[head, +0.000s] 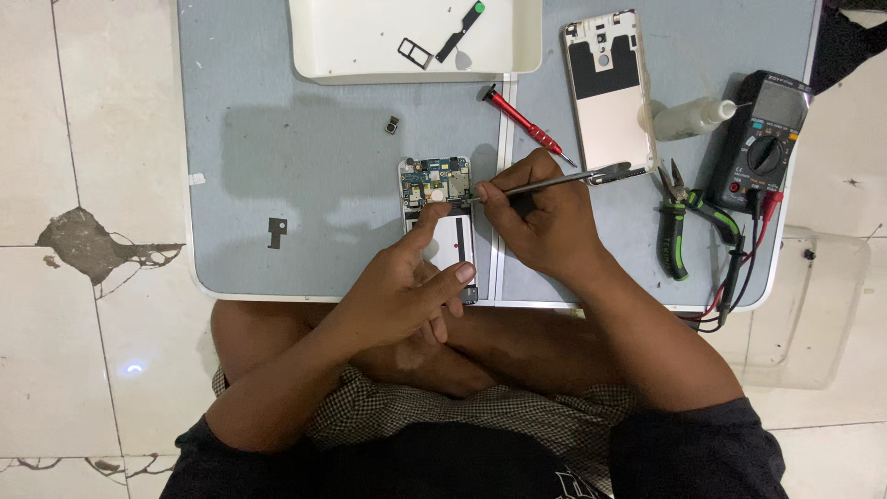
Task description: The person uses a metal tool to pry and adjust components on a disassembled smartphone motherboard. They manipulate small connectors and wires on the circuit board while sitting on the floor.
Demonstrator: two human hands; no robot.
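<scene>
My left hand (407, 286) holds the opened phone (438, 214) at its near end, fingers wrapped over the white battery area, index finger laid along the left edge. The phone lies flat on the grey surface (305, 166), near its near edge, board end pointing far. The circuit board is exposed at the far end.

My right hand (540, 217) is closed on metal tweezers (554, 182), gripped like a pen. The tips touch the right side of the board, just beyond the battery. The handle end points right, toward the back cover (610, 92).

The back cover lies inner face up, right of the phone. A red screwdriver (522, 120) lies between phone and cover, slanted. A white tray (351, 46) sits at the far edge and holds a card tray frame (415, 53) and a black strip with a green tab (462, 30). A small camera module (394, 124) lies loose to the far left of the phone; a black bracket (276, 231) lies to its left.

Far right: a plastic bottle (688, 118) on its side, a multimeter (762, 139) with leads, green-handled pliers (688, 217).
</scene>
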